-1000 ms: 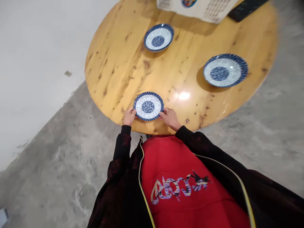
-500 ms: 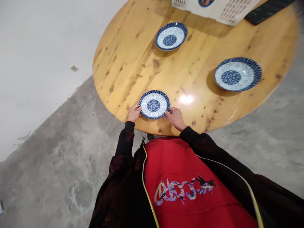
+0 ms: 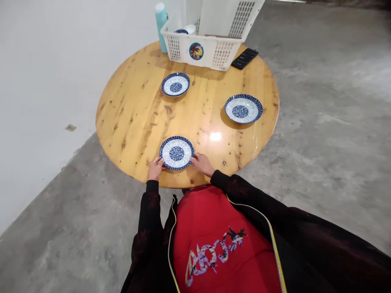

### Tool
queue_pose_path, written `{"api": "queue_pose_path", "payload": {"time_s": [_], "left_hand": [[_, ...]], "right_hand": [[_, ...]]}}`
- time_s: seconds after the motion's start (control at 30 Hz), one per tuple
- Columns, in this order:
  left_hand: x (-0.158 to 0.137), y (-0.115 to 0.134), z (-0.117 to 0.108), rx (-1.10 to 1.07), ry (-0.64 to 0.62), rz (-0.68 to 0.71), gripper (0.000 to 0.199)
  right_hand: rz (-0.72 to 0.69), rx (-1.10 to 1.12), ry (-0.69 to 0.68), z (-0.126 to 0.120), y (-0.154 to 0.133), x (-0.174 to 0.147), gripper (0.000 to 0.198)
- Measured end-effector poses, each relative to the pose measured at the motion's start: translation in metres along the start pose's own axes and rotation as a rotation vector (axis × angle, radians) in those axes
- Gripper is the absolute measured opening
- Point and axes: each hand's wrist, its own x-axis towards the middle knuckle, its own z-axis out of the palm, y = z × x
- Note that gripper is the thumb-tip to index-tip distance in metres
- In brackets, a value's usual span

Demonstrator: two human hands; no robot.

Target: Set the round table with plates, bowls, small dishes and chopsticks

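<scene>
A blue-and-white patterned plate [image 3: 176, 153] is at the near edge of the round wooden table [image 3: 134, 122]. My left hand [image 3: 155, 168] pinches its left rim, thumb on top, the other fingertips hidden under the edge. On the opposite side my right hand [image 3: 203, 163] grips the lower right rim the same way. Whether the plate rests fully on the wood or is slightly raised, I cannot tell. Two more plates of the same pattern stand apart from my hands: one plate [image 3: 176, 84] farther back, another plate [image 3: 243, 109] to the right.
At the back of the table stands a white plastic basket [image 3: 207, 53] with some dishes inside. A light blue bottle [image 3: 161, 25] is left of it, and a black phone [image 3: 244, 58] lies to its right. A white wall [image 3: 45, 81] borders the left side.
The camera view has tilted up and shifted, so the whole basket and the bottle now show. Both hands keep their hold on the near plate, which stays at the table edge.
</scene>
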Motion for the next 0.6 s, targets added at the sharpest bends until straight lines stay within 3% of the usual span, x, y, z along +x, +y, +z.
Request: {"api": "queue_pose_path", "payload": {"time_s": [0.13, 0.33, 0.47, 0.6], "left_hand": [[-0.001, -0.003, -0.008, -0.023, 0.087, -0.012, 0.028], [0.005, 0.002, -0.020, -0.088, 0.220, 0.012, 0.022], [0.011, 0.014, -0.015, -0.119, 0.225, 0.028, 0.017], [0.024, 0.029, -0.005, -0.118, 0.226, 0.023, 0.015]], "right_hand": [[0.041, 0.074, 0.039, -0.007, 0.003, -0.006, 0.019], [0.059, 0.157, 0.144, -0.031, -0.006, 0.008, 0.015], [0.023, 0.168, 0.177, -0.049, -0.025, 0.036, 0.014], [-0.009, 0.166, 0.180, -0.059, -0.051, 0.090, 0.013]]}}
